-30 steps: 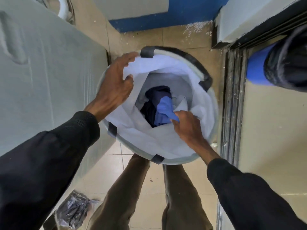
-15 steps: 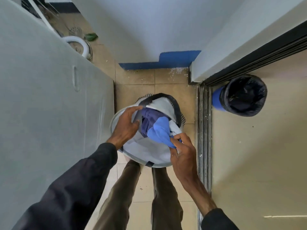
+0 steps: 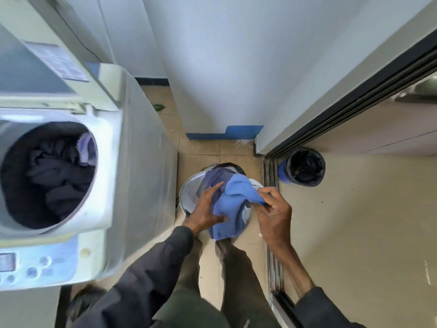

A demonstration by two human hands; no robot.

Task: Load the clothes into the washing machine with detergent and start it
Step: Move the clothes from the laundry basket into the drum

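Note:
A light blue garment [image 3: 233, 204] hangs above the white laundry basket [image 3: 188, 189] on the floor. My right hand [image 3: 272, 209] pinches its right edge. My left hand [image 3: 207, 207] holds the garment from the left, fingers spread into the cloth. A darker blue cloth [image 3: 216, 177] bunches behind it over the basket. The top-loading washing machine [image 3: 132, 162] stands at the left with its lid up; dark clothes [image 3: 52, 171] lie in its drum. Its control panel [image 3: 35, 266] is at the near edge.
A blue bin with a black liner [image 3: 303, 166] stands right of the basket, beyond the sliding door track [image 3: 272, 209]. A white wall corner with a blue skirting [image 3: 236, 132] rises behind the basket. My legs stand on the narrow tiled strip.
My view rose and the open washer came into sight. The blue garment came up out of the basket. My left hand left the basket rim and took hold of the garment.

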